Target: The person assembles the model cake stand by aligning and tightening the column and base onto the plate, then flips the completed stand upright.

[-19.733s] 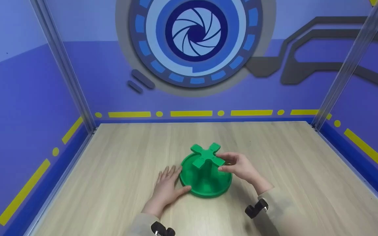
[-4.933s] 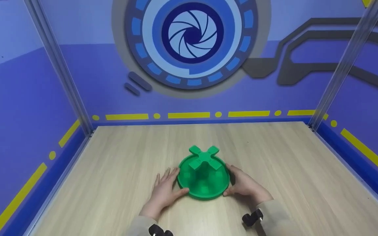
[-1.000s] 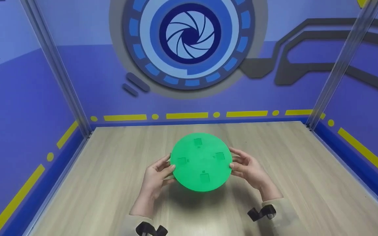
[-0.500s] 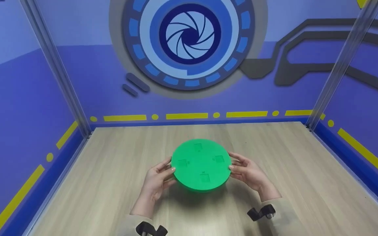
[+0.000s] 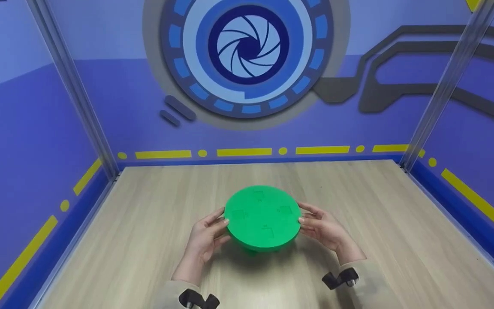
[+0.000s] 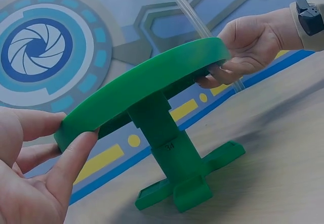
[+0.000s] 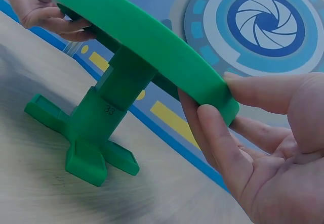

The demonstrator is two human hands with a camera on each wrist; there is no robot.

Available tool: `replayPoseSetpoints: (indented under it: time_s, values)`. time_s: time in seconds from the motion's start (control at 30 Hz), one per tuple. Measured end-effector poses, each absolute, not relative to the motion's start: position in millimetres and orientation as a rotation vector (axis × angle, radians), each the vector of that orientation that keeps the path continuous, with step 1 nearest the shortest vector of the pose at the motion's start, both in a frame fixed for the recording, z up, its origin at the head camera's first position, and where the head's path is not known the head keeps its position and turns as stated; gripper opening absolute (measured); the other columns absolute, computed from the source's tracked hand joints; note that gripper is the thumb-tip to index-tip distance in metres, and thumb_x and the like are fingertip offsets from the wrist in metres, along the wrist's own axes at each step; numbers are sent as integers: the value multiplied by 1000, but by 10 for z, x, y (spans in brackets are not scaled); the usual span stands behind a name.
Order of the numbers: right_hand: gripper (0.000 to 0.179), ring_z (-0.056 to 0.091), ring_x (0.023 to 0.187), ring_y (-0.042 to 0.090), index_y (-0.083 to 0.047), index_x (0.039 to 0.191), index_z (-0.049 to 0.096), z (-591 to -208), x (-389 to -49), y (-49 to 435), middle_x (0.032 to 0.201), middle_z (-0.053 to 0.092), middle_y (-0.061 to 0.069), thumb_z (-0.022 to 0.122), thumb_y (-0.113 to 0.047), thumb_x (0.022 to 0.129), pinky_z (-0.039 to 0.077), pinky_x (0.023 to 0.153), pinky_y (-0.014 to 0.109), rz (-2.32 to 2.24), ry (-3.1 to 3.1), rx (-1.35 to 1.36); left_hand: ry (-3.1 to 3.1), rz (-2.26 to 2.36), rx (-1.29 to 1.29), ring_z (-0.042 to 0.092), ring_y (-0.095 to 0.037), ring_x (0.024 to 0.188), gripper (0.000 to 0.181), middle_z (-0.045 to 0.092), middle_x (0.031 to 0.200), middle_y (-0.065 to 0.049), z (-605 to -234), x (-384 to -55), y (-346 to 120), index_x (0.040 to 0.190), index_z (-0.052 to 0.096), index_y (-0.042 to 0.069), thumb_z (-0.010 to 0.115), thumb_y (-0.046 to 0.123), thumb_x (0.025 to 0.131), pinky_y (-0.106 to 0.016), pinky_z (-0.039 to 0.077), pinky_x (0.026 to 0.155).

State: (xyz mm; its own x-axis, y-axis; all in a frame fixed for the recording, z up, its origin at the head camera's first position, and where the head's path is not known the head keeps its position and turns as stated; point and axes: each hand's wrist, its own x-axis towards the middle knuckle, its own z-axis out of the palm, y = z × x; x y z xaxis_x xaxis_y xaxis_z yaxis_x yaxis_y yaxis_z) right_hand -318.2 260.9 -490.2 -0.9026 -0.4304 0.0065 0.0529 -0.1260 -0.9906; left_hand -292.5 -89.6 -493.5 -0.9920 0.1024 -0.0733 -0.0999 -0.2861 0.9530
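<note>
A green plastic model of a round table has its disc top (image 5: 263, 216) facing up, with several shallow square recesses on it. In the left wrist view, a stepped column (image 6: 177, 155) marked 34 runs down from the disc to a cross-shaped foot (image 6: 193, 193). My left hand (image 5: 202, 240) pinches the rim between thumb and fingers on the left. On the opposite side my right hand (image 5: 330, 231) grips the rim the same way. The foot hangs close over the tabletop; the head view hides most of it under the disc.
The pale wooden work table (image 5: 152, 214) spreads around the hands. Blue printed panels (image 5: 230, 137) with yellow dashes enclose it at the back and sides, with metal posts (image 5: 86, 98) in the corners. A black wrist camera (image 5: 340, 278) sits on each sleeve.
Earlier the cross foot pointed up and my right hand moved from it to the rim. The model has since been turned over; over the last second, its disc tilts nearer level and sinks slightly.
</note>
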Motion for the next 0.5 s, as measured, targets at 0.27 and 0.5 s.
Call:
replayPoseSetpoints:
  time_s: [0.27, 0.5]
  values:
    - [76, 75, 103, 8, 8, 161, 12, -4904, -3198, 2616, 118, 72, 0, 59, -2, 102, 61, 95, 24, -2143, 1728, -408, 1721, 2456, -7, 73, -10, 93, 61, 67, 113, -2, -4947, -2947, -879, 154, 44, 1, 68, 9, 99, -22, 64, 71]
    - [73, 74, 106, 12, 4, 162, 15, -4868, -3195, 2631, 125, 68, 3, 58, -9, 105, 61, 97, 28, -2100, 1822, -385, 1801, 2404, -10, 73, -11, 103, 66, 62, 138, -15, -4936, -2953, -902, 159, 36, 6, 66, 15, 101, -25, 64, 77]
